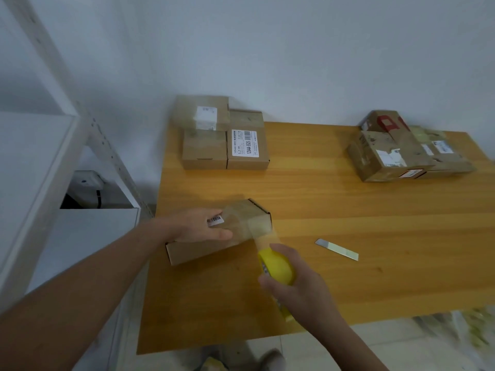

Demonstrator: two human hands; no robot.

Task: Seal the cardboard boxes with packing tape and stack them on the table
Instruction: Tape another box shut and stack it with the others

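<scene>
A small cardboard box [203,249] lies near the left front of the wooden table [348,210]. My left hand [199,226] presses flat on its top, next to a barcode label. My right hand [294,285] grips a yellow tape dispenser [277,266] just right of the box. A strip of clear tape [261,228] runs from the dispenser up over the box's right end.
Three stacked cardboard boxes [222,135] stand at the table's back left, against the wall. A pile of worn boxes [401,148] sits at the back right. A metal blade [337,249] lies right of my right hand. White shelving [53,167] stands left of the table.
</scene>
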